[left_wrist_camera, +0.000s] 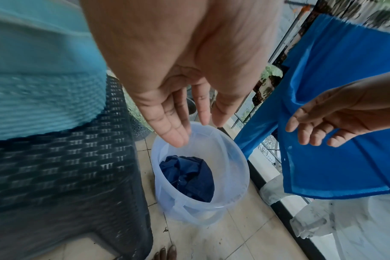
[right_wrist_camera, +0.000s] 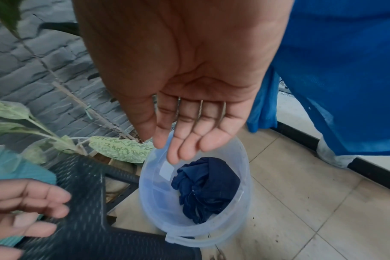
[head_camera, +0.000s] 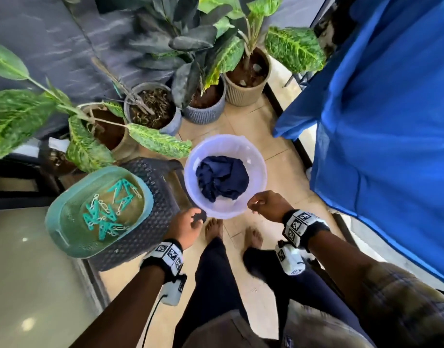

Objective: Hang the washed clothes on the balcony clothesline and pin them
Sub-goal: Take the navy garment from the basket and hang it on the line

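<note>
Round translucent plastic bucket (head_camera: 256, 156), crumpled navy garment (head_camera: 222, 177) inside, left hand (head_camera: 187, 226) and right hand (head_camera: 268, 205) above its rim, apart, fingers relaxed, empty

A home balcony: beige tiled floor (head_camera: 286, 156), potted leafy plants (head_camera: 246, 79), blue cloth (head_camera: 381, 136) hung beside a translucent plastic laundry bucket (head_camera: 256, 156).

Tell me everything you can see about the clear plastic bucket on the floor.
The bucket is round, translucent plastic with a faint lilac tint and a thin handle folded down against its rim. It stands upright on the beige floor tiles, beside a dark woven stool. A crumpled navy garment lies at the bottom. The left hand and right hand hover above it, not touching.
</note>
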`<control>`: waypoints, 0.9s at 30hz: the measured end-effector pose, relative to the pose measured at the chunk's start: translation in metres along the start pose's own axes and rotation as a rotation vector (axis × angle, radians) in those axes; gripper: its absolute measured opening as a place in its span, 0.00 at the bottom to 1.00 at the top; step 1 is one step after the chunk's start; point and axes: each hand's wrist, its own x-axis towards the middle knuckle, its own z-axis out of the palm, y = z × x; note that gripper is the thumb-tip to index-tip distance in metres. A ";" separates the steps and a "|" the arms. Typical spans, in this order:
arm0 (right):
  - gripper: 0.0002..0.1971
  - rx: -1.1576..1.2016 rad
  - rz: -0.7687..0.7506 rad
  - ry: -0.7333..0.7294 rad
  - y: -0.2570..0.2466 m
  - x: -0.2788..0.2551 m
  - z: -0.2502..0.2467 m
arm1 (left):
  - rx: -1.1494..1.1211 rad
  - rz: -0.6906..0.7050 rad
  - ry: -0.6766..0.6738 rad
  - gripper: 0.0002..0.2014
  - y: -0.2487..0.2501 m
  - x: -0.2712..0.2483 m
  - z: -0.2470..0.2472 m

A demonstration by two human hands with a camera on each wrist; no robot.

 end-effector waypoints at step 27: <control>0.38 -0.468 -0.027 0.119 0.045 0.410 0.085 | -0.102 -0.245 0.328 0.38 -0.074 0.195 0.097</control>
